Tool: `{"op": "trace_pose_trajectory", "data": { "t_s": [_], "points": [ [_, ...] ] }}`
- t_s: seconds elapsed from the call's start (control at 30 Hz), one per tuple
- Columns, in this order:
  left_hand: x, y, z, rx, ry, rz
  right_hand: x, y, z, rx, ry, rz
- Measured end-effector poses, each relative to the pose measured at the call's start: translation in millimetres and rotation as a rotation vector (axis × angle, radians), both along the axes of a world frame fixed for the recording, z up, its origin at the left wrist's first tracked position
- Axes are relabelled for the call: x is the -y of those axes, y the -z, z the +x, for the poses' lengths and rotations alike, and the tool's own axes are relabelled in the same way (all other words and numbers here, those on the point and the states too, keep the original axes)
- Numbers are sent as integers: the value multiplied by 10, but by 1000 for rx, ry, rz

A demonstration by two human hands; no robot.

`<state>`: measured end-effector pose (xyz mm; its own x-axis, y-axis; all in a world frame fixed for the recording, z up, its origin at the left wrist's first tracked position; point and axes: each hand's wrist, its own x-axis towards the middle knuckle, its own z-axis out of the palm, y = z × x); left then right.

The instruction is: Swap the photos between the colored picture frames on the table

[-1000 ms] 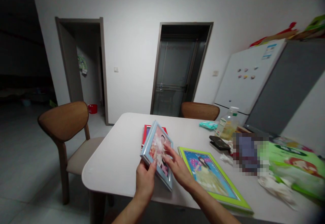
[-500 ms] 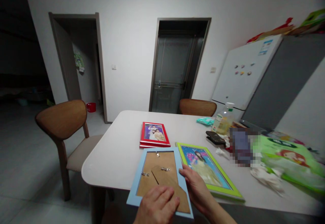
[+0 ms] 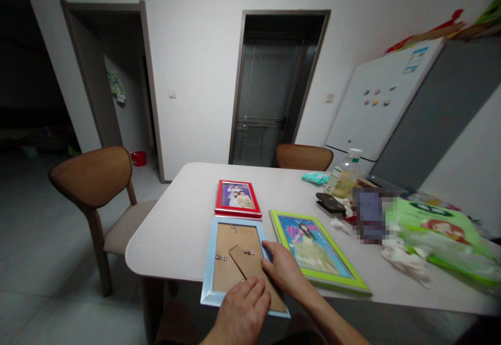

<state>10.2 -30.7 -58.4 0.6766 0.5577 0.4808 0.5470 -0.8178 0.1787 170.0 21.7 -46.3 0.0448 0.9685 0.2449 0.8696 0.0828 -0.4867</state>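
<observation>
A light blue frame (image 3: 208, 266) lies back side up at the table's front edge, its lower part jutting over the edge. Metal clips and a slit show on its brown backing board (image 3: 230, 235). My left hand (image 3: 245, 308) rests on the lower part of the board, fingers together and bent; anything under them is hidden. My right hand (image 3: 284, 266) grips the frame's right side, thumb on top. Just right of it lies a green frame (image 3: 319, 251) with a picture of a person in a yellow dress. Behind the blue frame is a red frame (image 3: 237, 199).
On the table's (image 3: 172, 230) right side are a bottle (image 3: 344, 175), a black wallet-like item (image 3: 331, 204), crumpled tissues (image 3: 405, 261), a blurred-out item and a green package (image 3: 442, 230). Chairs stand at the left (image 3: 94, 178) and the far side (image 3: 304, 156).
The blue frame has come down flatter and shifted slightly left, close to the red frame. Both hands moved with it. The camera view has tilted slightly.
</observation>
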Motion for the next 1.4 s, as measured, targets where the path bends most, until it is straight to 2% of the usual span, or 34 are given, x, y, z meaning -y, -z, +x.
{"op": "trace_pose_trajectory", "data": {
  "t_s": [0.07, 0.17, 0.27, 0.37, 0.47, 0.6, 0.73, 0.97, 1.1, 1.27, 1.4],
  "points": [
    [-2, -104, -108, -47, -18, -121, 9, 4, -8, 62, -22, 11],
    [-28, -254, -350, -83, -125, -294, 25, -4, -24, 90, -26, 43],
    [-60, -319, -551, -74, -230, -364, 9, -47, -85, 83, -54, 94],
    [-69, -331, -617, -90, -255, -382, -102, -116, -214, 64, -104, 134],
    [-68, -328, -605, -88, -232, -402, -308, -155, -372, 114, -120, 100],
    [-89, -293, -613, -51, -195, -418, -560, -109, -509, 201, -70, 11],
    [-110, -231, -643, -9, -177, -420, -642, -44, -532, 208, -48, -7],
    [-134, -145, -662, 46, -161, -419, -601, -106, -514, 200, -79, -20],
    [-138, -140, -670, 77, -146, -427, -494, -168, -555, 149, -80, 1],
    [-120, -192, -640, 106, -163, -436, -247, -198, -723, 61, -331, 13],
    [-100, -227, -606, 134, -182, -437, -193, -171, -866, 38, -293, 15]
  ]
}}
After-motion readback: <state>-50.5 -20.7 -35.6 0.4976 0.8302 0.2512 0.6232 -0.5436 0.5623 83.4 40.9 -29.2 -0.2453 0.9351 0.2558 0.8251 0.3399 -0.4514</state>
